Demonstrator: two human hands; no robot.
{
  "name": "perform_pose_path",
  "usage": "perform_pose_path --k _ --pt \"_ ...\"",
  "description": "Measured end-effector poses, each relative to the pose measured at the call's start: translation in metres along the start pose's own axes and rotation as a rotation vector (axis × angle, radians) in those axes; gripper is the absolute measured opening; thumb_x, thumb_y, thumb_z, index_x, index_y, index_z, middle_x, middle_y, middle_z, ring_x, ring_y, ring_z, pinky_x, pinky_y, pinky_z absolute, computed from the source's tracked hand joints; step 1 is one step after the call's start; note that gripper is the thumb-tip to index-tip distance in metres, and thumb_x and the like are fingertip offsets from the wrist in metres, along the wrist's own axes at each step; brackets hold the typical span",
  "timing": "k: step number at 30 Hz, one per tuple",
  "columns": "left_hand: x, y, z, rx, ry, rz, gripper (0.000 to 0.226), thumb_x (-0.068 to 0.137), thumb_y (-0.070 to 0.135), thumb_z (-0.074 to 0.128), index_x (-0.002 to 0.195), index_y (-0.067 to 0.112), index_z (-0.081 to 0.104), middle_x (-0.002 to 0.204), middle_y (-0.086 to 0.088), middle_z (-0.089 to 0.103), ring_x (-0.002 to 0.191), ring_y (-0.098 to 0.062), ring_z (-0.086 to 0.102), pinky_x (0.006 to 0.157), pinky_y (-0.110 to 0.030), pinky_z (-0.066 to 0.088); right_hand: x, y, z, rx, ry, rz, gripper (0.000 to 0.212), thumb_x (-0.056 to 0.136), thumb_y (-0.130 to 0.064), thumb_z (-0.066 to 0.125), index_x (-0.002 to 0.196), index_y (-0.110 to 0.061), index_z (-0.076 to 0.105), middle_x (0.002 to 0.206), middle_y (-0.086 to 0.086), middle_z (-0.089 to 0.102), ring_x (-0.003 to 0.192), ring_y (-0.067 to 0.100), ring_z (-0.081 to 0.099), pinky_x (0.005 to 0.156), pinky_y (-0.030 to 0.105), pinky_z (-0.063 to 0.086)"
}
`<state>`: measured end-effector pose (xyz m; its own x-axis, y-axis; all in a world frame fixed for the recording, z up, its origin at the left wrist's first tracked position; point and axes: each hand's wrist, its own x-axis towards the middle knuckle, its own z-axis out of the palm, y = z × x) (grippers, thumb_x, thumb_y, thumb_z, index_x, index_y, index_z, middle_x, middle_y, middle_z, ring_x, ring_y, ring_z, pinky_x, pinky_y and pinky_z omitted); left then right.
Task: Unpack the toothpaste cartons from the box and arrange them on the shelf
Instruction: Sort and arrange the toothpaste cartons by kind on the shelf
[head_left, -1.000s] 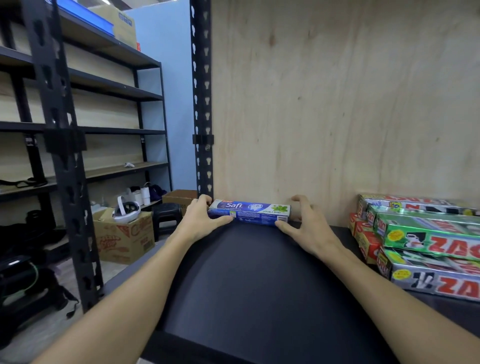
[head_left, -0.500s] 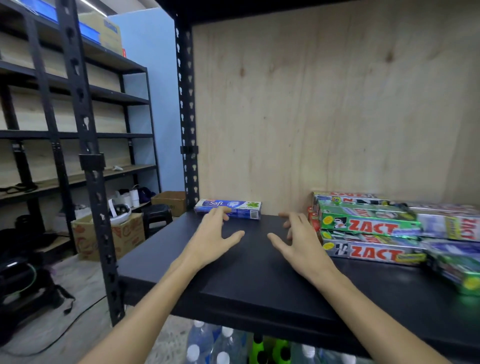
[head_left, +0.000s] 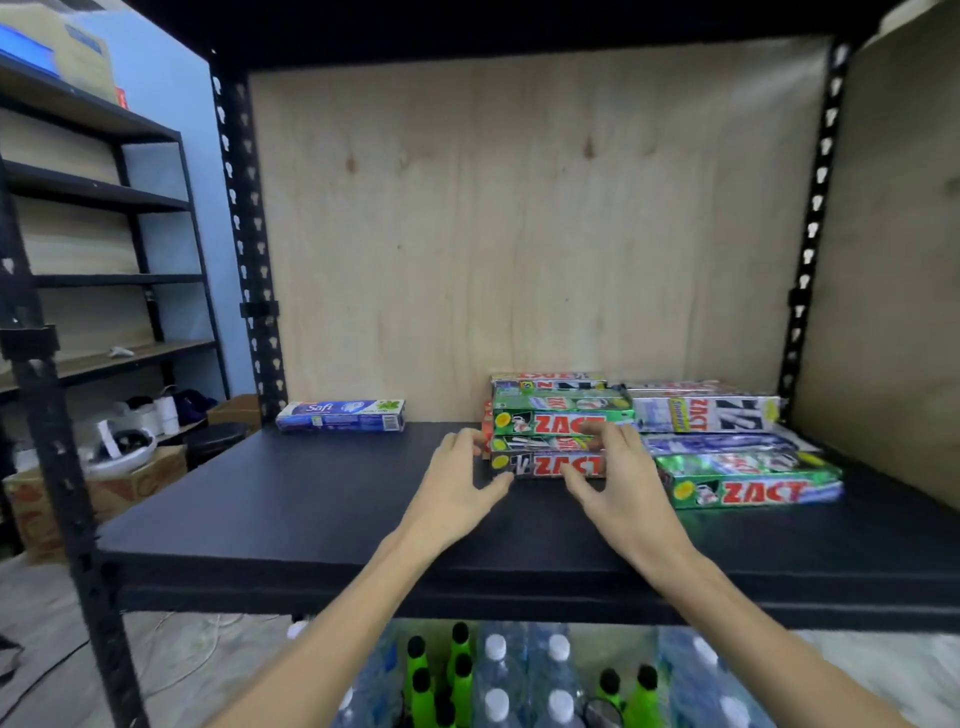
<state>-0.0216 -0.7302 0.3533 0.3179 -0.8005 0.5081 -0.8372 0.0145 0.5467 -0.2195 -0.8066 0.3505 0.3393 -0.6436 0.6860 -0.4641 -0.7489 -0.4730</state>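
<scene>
Both hands spread, gripping nothing: left hand (head_left: 457, 486) and right hand (head_left: 621, 480) bracket the front Zact carton (head_left: 548, 464), long axis parallel to shelf (head_left: 291, 514) front edge.

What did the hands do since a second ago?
Both hands let go of the blue Safi carton and moved right. Now the left hand and right hand reach, fingers spread, at the front ZACT carton in the stack, not clearly gripping it. The Safi carton stays at the back left of the shelf.
</scene>
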Motion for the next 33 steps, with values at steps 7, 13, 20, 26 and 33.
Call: perform_pose_path --k 7,13,20,26,33 --pt "0.016 0.027 0.03 0.142 0.13 0.074 0.051 0.094 0.047 0.062 0.137 0.025 0.046 0.134 0.005 0.042 0.126 -0.015 0.036 0.105 -0.032 0.033 -0.001 0.058 -0.058 -0.415 0.118 -0.067 0.04 0.087 -0.039 0.071 0.121 -0.02 0.061 0.112 -0.001 0.065 0.103 0.024 0.057 0.085 0.041 0.047" --pt "0.019 0.055 0.056 0.039 0.096 0.215 0.022 0.098 0.037 0.058 0.118 0.027 0.059 0.119 0.015 0.054 0.116 -0.004 0.042 0.101 -0.028 0.04 -0.009 0.114 -0.105 -0.611 0.216 0.218 0.064 0.08 -0.072 0.058 0.121 -0.023 0.064 0.113 0.008 0.065 0.106 0.033 0.049 0.083 0.044 0.035" --pt "0.007 0.12 0.102 -0.147 -0.106 0.2 0.032 0.093 0.05 0.064 0.115 0.026 0.063 0.105 0.01 0.062 0.093 -0.004 0.059 0.084 -0.029 0.054 -0.019 0.143 -0.145 -0.631 0.047 0.475 0.103 0.067 -0.097 0.041 0.132 -0.019 0.054 0.123 0.015 0.064 0.116 0.036 0.05 0.095 0.047 0.032" --pt "-0.001 0.124 0.103 -0.019 -0.185 0.17 0.063 0.089 0.062 0.061 0.138 0.024 0.053 0.133 0.007 0.053 0.121 -0.014 0.052 0.103 -0.037 0.047 -0.028 0.142 -0.141 -0.531 0.069 0.394 0.077 0.076 -0.083 0.055 0.116 -0.017 0.063 0.099 0.006 0.071 0.105 0.03 0.056 0.089 0.044 0.032" --pt "-0.015 0.09 0.067 0.02 -0.086 0.103 0.042 0.088 0.05 0.071 0.117 0.023 0.056 0.116 0.006 0.055 0.105 -0.013 0.053 0.089 -0.031 0.045 -0.034 0.114 -0.12 -0.281 0.016 0.255 0.055 0.083 -0.059 0.07 0.12 -0.02 0.061 0.088 -0.005 0.067 0.102 0.022 0.057 0.08 0.035 0.025"
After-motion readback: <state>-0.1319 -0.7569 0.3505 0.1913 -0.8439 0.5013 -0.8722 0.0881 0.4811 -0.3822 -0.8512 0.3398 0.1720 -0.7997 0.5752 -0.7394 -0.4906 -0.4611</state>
